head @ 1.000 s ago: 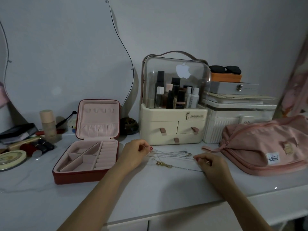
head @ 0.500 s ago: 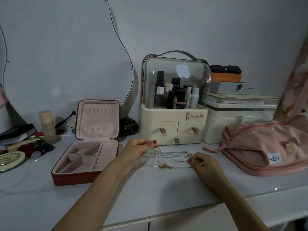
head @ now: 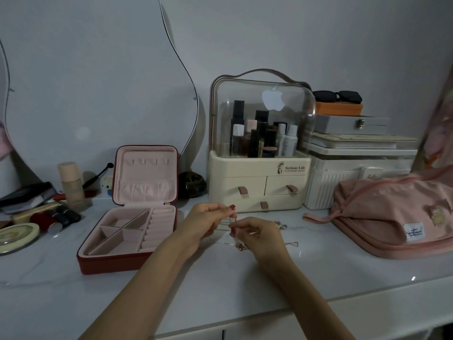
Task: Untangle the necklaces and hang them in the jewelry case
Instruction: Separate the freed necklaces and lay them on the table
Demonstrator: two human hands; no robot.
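Thin silver necklaces lie tangled on the white counter in front of the cream organizer. My left hand pinches a chain between thumb and fingertips, lifted a little above the counter. My right hand sits close beside it and pinches the same bunch of chains lower down, where a small gold pendant hangs. The red jewelry case stands open to the left of my hands, its pink lid upright with a row of small hooks and nothing on them.
A cream cosmetics organizer with drawers stands just behind my hands. A pink pouch lies at the right, stacked boxes behind it. Bottles, lipsticks and a round tin crowd the far left. The counter's front edge runs below my forearms.
My right hand has moved left until it almost meets my left hand. My left hand has lifted the chain slightly. The necklaces are now bunched between both hands instead of stretched out.
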